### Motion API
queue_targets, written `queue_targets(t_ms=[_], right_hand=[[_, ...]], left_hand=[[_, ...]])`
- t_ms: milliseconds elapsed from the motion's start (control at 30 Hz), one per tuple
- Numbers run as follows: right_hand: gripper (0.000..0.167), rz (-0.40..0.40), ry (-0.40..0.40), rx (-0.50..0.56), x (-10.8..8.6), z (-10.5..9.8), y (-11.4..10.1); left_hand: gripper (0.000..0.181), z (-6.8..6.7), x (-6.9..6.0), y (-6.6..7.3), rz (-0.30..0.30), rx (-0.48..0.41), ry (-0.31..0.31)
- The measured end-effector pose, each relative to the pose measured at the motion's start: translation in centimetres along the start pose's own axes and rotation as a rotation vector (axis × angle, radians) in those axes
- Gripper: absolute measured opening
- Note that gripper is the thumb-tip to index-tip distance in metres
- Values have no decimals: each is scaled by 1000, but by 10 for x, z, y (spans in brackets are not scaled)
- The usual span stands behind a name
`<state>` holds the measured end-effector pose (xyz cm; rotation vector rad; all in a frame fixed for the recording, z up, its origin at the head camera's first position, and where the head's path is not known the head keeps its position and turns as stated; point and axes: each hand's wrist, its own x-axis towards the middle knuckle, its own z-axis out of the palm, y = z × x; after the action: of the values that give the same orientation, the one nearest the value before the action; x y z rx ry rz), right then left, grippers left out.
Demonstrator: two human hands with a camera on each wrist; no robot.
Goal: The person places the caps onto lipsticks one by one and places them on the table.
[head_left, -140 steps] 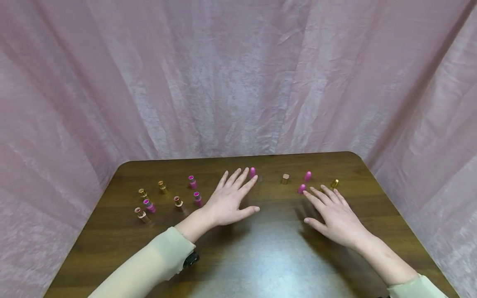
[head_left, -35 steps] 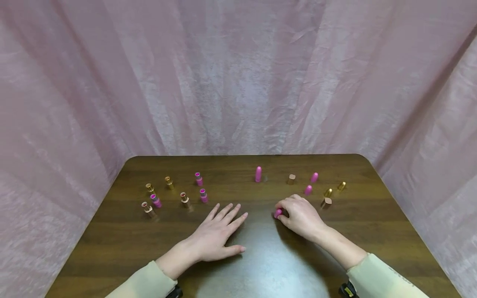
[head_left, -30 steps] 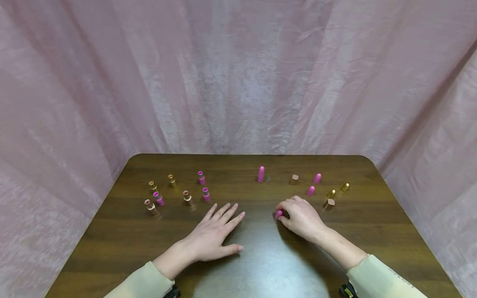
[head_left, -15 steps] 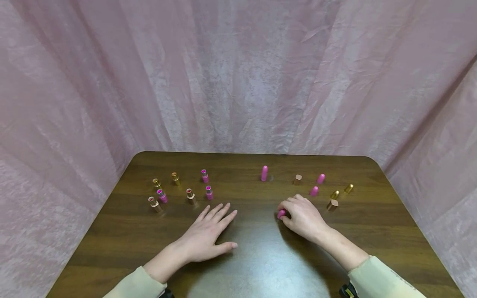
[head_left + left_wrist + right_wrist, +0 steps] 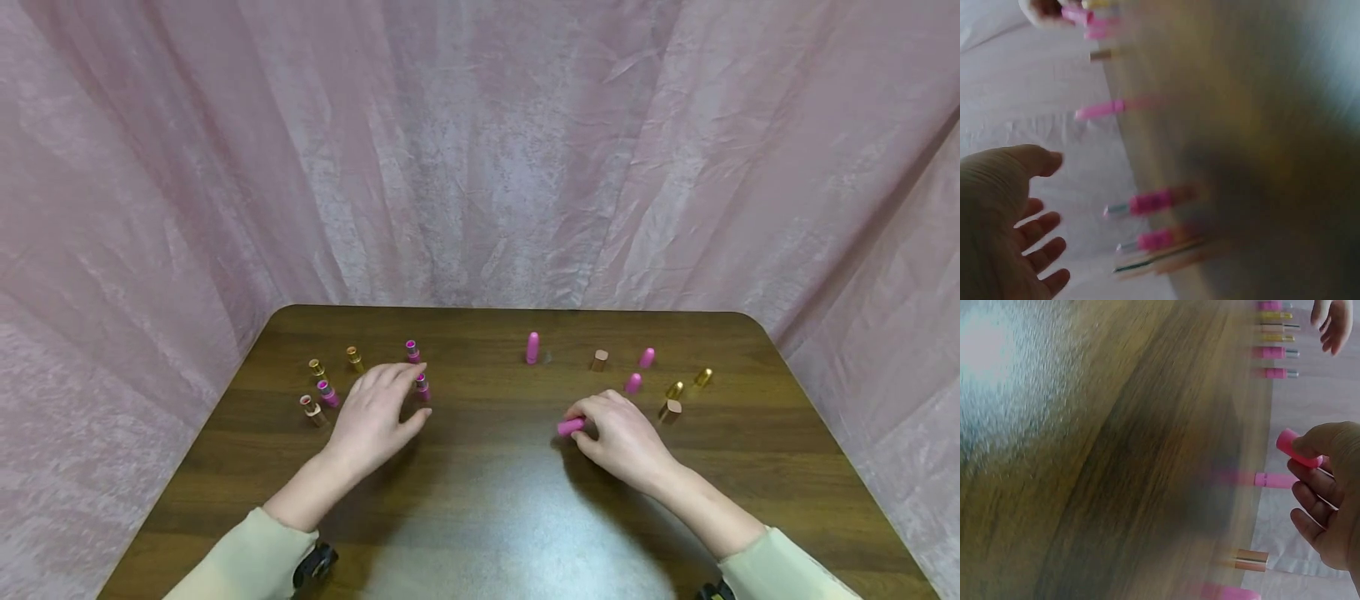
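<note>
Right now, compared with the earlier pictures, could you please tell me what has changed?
The left hand has moved forward and leftward since a moment ago, toward the pink lipstick tubes. The right hand, at first spread open, now pinches a pink cap, tilted sideways. The gold caps stayed in place.

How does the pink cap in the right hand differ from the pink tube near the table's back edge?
The pink cap is pinched in the right hand; the pink tube stands untouched. The cap points sideways; the tube is upright. The cap is farther from the back edge of the table than the tube. Both are pink.
</note>
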<state>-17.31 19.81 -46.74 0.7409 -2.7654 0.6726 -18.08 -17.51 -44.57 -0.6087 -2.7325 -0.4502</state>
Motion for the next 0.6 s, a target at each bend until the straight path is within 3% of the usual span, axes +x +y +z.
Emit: queue_targets(t_ms=[133, 333, 467, 600], right_hand=[[23, 7, 11, 42, -3, -4, -4], [25, 2, 15, 52, -8, -5, -7], [23, -3, 15, 48, -10, -6, -6], [24, -2, 17, 45, -12, -8, -4]], left_hand=[[60, -6, 26, -13, -8, 92, -78], [52, 1, 56, -21, -51, 143, -309], [46, 7, 68, -21, -86, 191, -409], [34, 9, 76, -21, -95, 236, -456]])
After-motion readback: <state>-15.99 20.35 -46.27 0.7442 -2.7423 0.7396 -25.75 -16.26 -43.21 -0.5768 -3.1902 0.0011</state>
